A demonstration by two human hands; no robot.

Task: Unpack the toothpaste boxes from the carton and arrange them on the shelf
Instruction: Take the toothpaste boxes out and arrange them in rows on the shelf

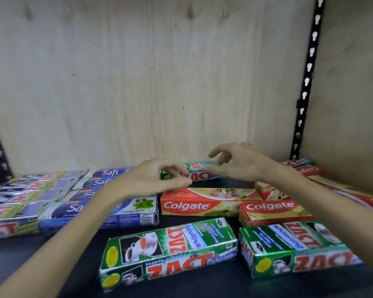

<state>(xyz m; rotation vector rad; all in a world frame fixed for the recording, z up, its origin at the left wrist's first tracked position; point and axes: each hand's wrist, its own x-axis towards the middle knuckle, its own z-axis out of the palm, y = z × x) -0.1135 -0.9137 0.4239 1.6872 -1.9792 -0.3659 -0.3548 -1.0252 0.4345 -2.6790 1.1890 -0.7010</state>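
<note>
Toothpaste boxes lie flat on a dark shelf (78,263). A green Zact box (205,173) rests at the back against the wooden wall. My left hand (157,179) and my right hand (235,163) hover just in front of and above it, fingers loosely curled, holding nothing. Below them are two red Colgate boxes (202,204) (274,210). Nearer the front edge lie two more green Zact boxes (168,250) (295,248). Blue Safi boxes (108,209) sit in a row to the left. The carton is out of view.
Silver-blue Zact boxes (19,203) fill the far left of the shelf. More red boxes (332,186) line the right side. A plywood back wall (149,82) and a black slotted upright (306,82) bound the shelf. Bare shelf shows at the front left.
</note>
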